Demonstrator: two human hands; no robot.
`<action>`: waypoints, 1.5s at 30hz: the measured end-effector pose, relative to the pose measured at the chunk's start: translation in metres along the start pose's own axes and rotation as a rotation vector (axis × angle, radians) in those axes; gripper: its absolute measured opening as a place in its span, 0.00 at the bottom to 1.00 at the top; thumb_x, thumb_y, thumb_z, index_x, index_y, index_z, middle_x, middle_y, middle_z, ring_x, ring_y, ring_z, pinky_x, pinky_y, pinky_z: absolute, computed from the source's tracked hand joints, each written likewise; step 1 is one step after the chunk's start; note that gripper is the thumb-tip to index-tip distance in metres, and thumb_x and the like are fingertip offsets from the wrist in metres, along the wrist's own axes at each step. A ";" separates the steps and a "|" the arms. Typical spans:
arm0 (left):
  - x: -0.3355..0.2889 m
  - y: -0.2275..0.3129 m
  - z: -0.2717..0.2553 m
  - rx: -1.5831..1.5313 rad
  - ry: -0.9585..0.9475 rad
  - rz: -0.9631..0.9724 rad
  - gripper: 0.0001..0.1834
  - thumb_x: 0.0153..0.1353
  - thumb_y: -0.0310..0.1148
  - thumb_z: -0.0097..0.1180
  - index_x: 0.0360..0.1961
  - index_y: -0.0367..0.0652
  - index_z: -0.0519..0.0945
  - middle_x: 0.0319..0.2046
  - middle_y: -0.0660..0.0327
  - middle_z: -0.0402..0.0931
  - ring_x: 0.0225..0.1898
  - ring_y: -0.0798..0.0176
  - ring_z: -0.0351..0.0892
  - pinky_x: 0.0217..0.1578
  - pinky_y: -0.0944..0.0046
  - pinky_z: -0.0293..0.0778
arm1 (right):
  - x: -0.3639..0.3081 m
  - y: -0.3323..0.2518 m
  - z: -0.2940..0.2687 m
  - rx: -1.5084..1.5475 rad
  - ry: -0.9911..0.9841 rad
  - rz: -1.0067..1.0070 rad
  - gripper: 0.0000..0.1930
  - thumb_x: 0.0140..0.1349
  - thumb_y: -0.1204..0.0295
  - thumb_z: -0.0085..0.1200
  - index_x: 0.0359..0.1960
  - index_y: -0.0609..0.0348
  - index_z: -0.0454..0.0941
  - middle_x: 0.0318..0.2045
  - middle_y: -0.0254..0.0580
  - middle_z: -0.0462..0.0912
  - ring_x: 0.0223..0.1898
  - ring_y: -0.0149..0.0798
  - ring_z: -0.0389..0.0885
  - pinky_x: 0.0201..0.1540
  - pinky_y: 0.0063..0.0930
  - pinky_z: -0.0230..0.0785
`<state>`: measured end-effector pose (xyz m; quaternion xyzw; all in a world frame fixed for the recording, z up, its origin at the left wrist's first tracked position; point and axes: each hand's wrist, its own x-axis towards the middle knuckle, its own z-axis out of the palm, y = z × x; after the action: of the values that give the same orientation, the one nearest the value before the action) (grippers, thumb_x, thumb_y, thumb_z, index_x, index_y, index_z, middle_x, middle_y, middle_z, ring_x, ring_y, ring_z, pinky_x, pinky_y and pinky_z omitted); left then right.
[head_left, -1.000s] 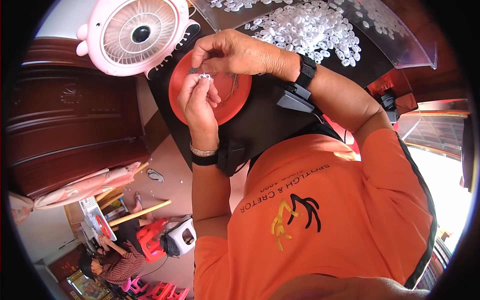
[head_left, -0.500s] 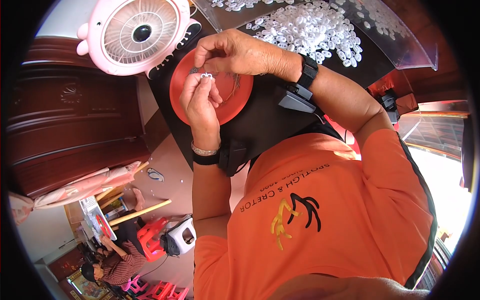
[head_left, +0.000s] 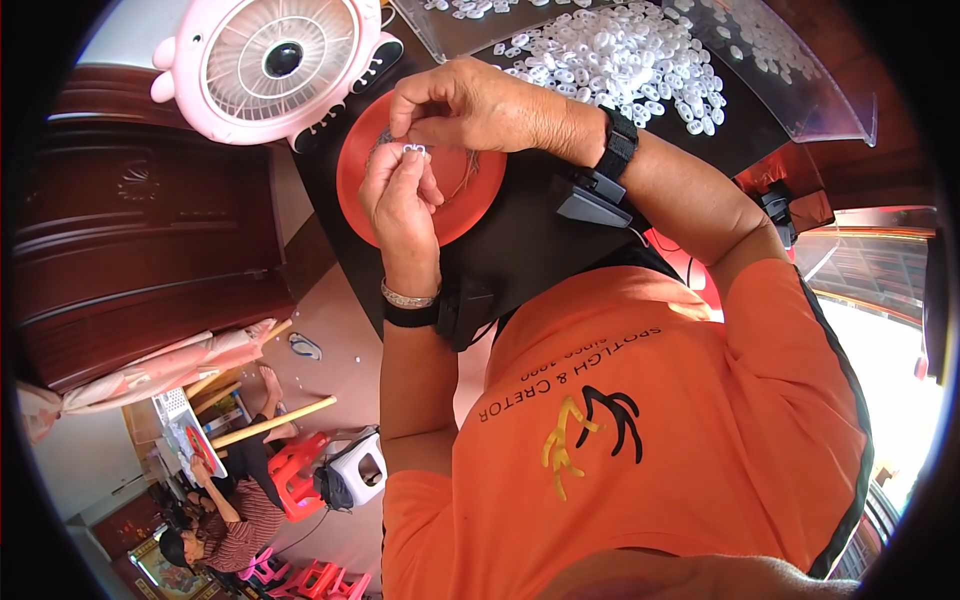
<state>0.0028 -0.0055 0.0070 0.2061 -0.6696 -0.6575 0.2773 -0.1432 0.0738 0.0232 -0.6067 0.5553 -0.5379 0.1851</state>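
Observation:
My left hand (head_left: pixel 402 195) pinches a small white plastic piece with holes (head_left: pixel 414 148) between thumb and fingertips, above a round orange-red dish (head_left: pixel 470 215). Just above it my right hand (head_left: pixel 455 105) is closed, its thumb and index fingertip together beside the white piece. Whatever lies between those right fingertips is too small to make out. Thin grey pieces (head_left: pixel 468 172) lie in the dish, partly covered by both hands. A large heap of similar white pieces (head_left: pixel 620 60) is spread beyond my right wrist.
A pink fan (head_left: pixel 283 60) stands left of the dish on the dark table (head_left: pixel 525 215). Clear plastic panels (head_left: pixel 815 85) flank the white heap. Black devices are strapped to both wrists. At lower left another person (head_left: pixel 235 525) sits near stools (head_left: pixel 300 475).
Both hands keep nearly the same place and pinch; the white piece has tilted slightly. The view has shifted a little, and the other person's arm and leg have moved slightly.

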 end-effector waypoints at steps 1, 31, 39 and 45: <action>0.000 -0.001 0.000 0.004 0.003 0.002 0.08 0.62 0.33 0.47 0.29 0.40 0.73 0.18 0.68 0.67 0.17 0.76 0.62 0.19 0.76 0.54 | 0.000 -0.001 0.000 -0.017 -0.006 -0.006 0.03 0.58 0.78 0.54 0.33 0.62 0.76 0.27 0.34 0.79 0.31 0.26 0.77 0.37 0.23 0.71; 0.005 0.001 -0.005 -0.052 -0.017 -0.015 0.09 0.61 0.33 0.47 0.26 0.42 0.72 0.18 0.69 0.66 0.17 0.77 0.62 0.18 0.76 0.54 | -0.001 0.004 0.001 -0.155 0.009 0.059 0.10 0.62 0.66 0.53 0.35 0.61 0.76 0.26 0.39 0.80 0.30 0.34 0.79 0.35 0.28 0.70; 0.004 -0.002 -0.001 -0.047 -0.016 0.029 0.09 0.63 0.31 0.46 0.27 0.40 0.71 0.18 0.70 0.62 0.17 0.79 0.58 0.17 0.76 0.52 | -0.002 0.003 0.011 -0.333 0.043 -0.056 0.09 0.62 0.66 0.48 0.33 0.60 0.73 0.25 0.48 0.79 0.31 0.54 0.78 0.33 0.43 0.69; 0.002 0.001 0.003 -0.038 0.000 0.030 0.09 0.63 0.31 0.46 0.27 0.39 0.72 0.17 0.71 0.62 0.17 0.79 0.57 0.17 0.77 0.51 | -0.002 0.003 0.012 -0.397 0.033 -0.011 0.12 0.62 0.64 0.47 0.32 0.60 0.76 0.25 0.49 0.79 0.32 0.54 0.78 0.37 0.43 0.70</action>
<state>-0.0005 -0.0051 0.0084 0.1906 -0.6602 -0.6658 0.2908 -0.1337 0.0707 0.0158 -0.6255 0.6500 -0.4287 0.0498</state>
